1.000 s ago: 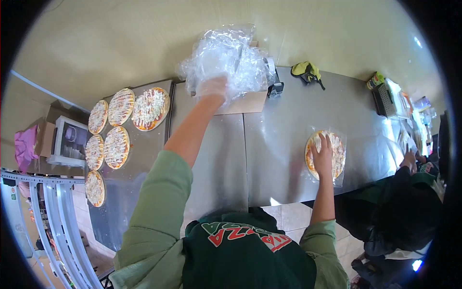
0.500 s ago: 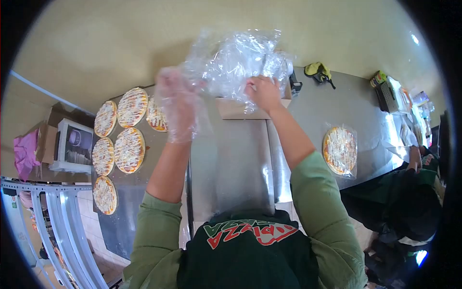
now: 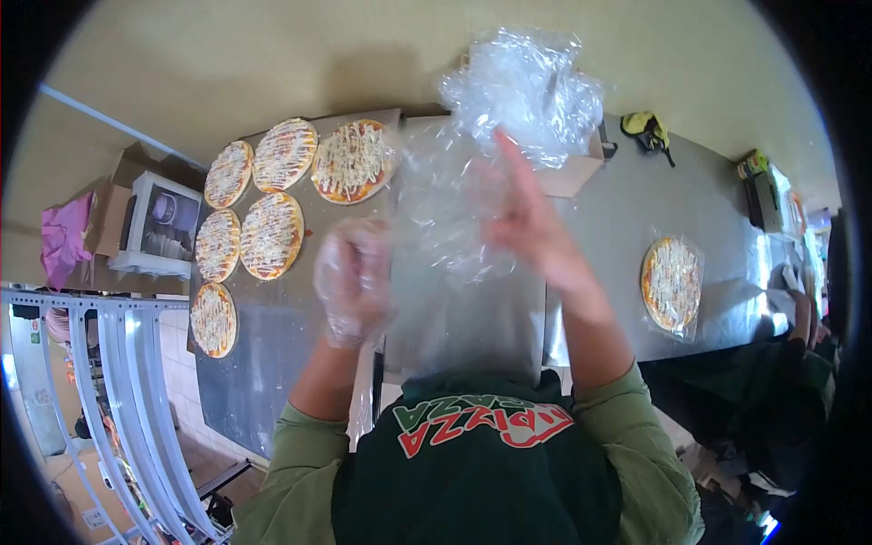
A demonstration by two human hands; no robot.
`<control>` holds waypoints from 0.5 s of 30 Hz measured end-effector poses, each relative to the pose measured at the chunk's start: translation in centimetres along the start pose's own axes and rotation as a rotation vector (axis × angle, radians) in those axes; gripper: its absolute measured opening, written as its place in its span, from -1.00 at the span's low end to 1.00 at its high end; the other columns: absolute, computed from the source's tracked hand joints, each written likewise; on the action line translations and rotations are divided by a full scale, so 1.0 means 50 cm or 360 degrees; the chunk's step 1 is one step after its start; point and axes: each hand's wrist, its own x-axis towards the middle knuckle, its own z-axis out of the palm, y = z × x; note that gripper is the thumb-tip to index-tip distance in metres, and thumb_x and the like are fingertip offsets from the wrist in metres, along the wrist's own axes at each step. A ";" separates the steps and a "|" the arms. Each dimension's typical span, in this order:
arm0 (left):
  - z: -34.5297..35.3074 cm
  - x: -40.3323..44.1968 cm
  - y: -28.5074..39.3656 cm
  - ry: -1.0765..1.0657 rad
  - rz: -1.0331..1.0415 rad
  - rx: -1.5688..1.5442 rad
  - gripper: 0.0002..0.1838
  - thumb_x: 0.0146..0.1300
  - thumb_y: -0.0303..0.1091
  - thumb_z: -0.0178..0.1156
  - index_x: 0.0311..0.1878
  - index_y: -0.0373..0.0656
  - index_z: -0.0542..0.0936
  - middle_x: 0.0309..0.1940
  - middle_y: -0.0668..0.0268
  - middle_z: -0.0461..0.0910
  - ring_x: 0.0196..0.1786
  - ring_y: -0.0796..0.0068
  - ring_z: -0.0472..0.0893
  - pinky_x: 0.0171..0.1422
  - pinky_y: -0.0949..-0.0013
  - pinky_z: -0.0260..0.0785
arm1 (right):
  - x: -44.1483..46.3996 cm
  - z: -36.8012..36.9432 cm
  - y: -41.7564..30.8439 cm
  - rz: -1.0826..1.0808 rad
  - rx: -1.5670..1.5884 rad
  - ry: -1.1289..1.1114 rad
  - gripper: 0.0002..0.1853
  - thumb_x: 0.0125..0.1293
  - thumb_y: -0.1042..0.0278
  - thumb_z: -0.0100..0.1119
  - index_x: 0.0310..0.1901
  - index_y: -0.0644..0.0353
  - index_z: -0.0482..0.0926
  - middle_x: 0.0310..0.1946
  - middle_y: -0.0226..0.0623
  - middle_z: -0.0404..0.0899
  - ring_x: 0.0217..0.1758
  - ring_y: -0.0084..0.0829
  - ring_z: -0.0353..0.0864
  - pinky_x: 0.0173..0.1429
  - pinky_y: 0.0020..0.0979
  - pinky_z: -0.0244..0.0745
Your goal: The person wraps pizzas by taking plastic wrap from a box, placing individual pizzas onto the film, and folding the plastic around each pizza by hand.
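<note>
A clear plastic bag stretches between my hands over the metal table. My left hand, in a clear plastic glove, is closed on the bag's left side. Bare and blurred by motion, my right hand is at the bag's right side with its fingers apart; whether it touches the plastic cannot be made out. Just beyond it, a heap of clear bags sits in a cardboard box. Several topped pizzas lie on the left. One bagged pizza is on the right.
A yellow and black item lies near the wall at the back right. Farther right are a dark basket and a co-worker's arm. Metal racking and a box with pink plastic stand at the far left.
My right hand has left the bagged pizza and come to the middle. My gloved left hand has drawn back from the heap of bags. A single bag now shows between my hands.
</note>
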 end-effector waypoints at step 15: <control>0.255 -0.139 0.041 -0.0409 -0.1796 -0.1147 -0.60 0.28 -0.02 0.05 0.06 -0.02 0.37 -0.29 0.42 0.47 -0.40 0.58 0.48 -0.38 0.42 0.38 | -0.214 -0.157 0.100 0.0084 -0.0101 0.0599 -0.75 0.32 0.49 -0.08 0.02 0.11 0.33 -0.27 -0.28 0.56 -0.23 -0.50 0.54 -0.17 -0.48 0.47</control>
